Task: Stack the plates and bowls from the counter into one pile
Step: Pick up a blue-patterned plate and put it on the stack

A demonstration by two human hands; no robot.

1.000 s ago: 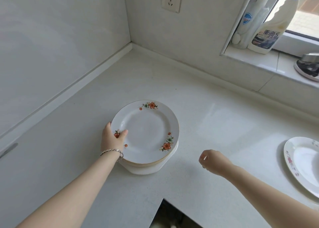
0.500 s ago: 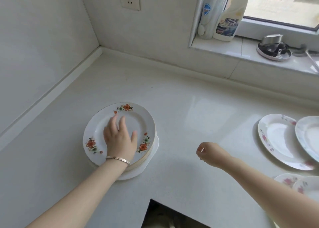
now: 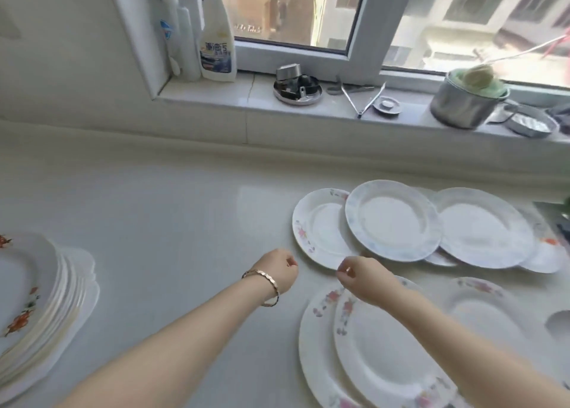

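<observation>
A pile of plates (image 3: 37, 299) with an orange-flower plate on top stands at the far left of the counter. Several loose plates lie at the right: a pink-flower plate (image 3: 317, 231), a blue-rimmed plate (image 3: 391, 222) overlapping it, another blue-rimmed plate (image 3: 484, 225), and pink-flower plates in front (image 3: 379, 355). My left hand (image 3: 277, 272), with a bracelet on the wrist, hovers just left of the pink-flower plate, fingers curled, holding nothing. My right hand (image 3: 361, 279) is curled beside that plate's near rim, empty too.
The windowsill behind holds a spray bottle (image 3: 216, 43), a metal dish of small tools (image 3: 297, 89), tongs (image 3: 364, 96) and a steel pot (image 3: 462, 102). Bare counter (image 3: 172, 216) lies between the pile and the loose plates.
My left hand has left the pile and swung right to the loose plates. The view has turned right, so the pile now sits at the left edge. My right hand stays curled.
</observation>
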